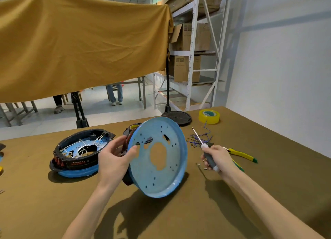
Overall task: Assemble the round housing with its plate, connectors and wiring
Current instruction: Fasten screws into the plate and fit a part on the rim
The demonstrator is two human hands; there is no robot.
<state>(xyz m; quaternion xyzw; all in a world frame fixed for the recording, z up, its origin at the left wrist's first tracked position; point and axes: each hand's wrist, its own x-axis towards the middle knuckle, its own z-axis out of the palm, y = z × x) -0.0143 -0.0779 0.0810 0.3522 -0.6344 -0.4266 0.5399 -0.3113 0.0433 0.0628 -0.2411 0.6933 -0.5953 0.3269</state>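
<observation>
1. The left hand (pixel 114 160) reached in from the lower left, forearm angled up toward the middle of the table (pixel 53 212). Its thumb lay on the blue face of the round housing (pixel 157 158) and its fingers curled behind the rim, gripping it.
2. That round housing stood tilted up on its lower edge on the brown table top, its blue underside turned toward the camera. A large irregular opening showed in its middle, with small holes scattered around it. A black part showed behind its left edge.
3. The right hand (pixel 217 158) came in from the lower right, fingers wrapped round the grey handle of a screwdriver (pixel 204 147). The shaft pointed up and to the left, its tip clear of the housing and apart from it.
4. A second housing (pixel 78 152) lay flat on the table to the left, open side up. Inside it were white wiring and a blue plate with a dark opening; red connectors lined its left outer wall.
5. Behind the screwdriver lay a tangle of blue wires (pixel 201 137) with small terminals.
6. A roll of yellow tape (pixel 209 116) and a black round cover (pixel 176 117) sat at the far edge.
7. Yellow-and-green pliers (pixel 241 155) lay just right of the right hand.
</observation>
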